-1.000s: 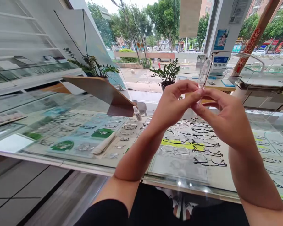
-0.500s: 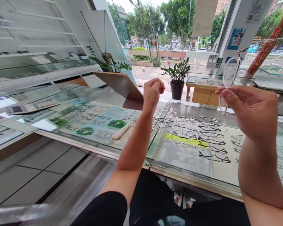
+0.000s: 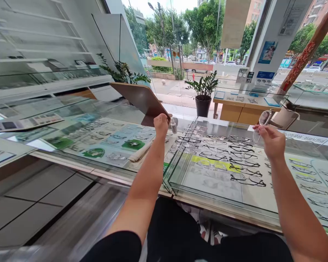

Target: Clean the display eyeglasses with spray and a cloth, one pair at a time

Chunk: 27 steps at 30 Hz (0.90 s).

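My left hand is closed, its back toward me, just left of a small white bottle by the mirror's lower edge. Whether its hidden fingers hold anything, or touch the bottle, I cannot tell. On the right, my right hand pinches a pair of thin-rimmed glasses, raised above the counter with the lenses one over the other. Between my hands, rows of eyeglass frames lie in the glass display case.
A brown-backed tilted mirror or board stands left of centre. A folded beige cloth lies on the counter's glass top. Potted plants and a wooden display table are beyond. A flat sample board rests far left.
My left hand has moved down and slightly left, and the white bottle now shows. My right hand has reached farther forward and lower with the glasses.
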Available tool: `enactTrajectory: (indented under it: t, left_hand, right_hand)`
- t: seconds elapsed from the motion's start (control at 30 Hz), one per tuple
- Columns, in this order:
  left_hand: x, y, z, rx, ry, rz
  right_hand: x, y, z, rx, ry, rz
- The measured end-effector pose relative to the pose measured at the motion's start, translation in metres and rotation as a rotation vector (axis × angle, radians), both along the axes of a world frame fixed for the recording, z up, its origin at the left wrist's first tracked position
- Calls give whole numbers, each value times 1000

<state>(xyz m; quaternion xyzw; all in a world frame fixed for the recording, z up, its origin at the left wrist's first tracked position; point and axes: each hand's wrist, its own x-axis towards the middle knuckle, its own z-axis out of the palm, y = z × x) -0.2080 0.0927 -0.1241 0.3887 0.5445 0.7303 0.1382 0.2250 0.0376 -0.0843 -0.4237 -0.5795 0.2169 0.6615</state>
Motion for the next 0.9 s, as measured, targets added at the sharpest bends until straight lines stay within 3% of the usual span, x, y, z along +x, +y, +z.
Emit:
enactTrajectory:
  t: [0.13, 0.47, 0.73, 0.9]
  left_hand:
    - [-2, 6, -10, -25, 36, 16]
    - [-4, 6, -16, -101, 155, 105]
    - [-5, 4, -33, -357, 134, -41]
    - [2, 1, -24, -348, 53, -120]
  right_hand:
    - [5, 7, -14, -5, 2, -46]
    - [1, 6, -19, -17, -17, -11]
    - [-1, 6, -18, -33, 20, -7]
    - [-3, 1, -16, -39, -13, -10]
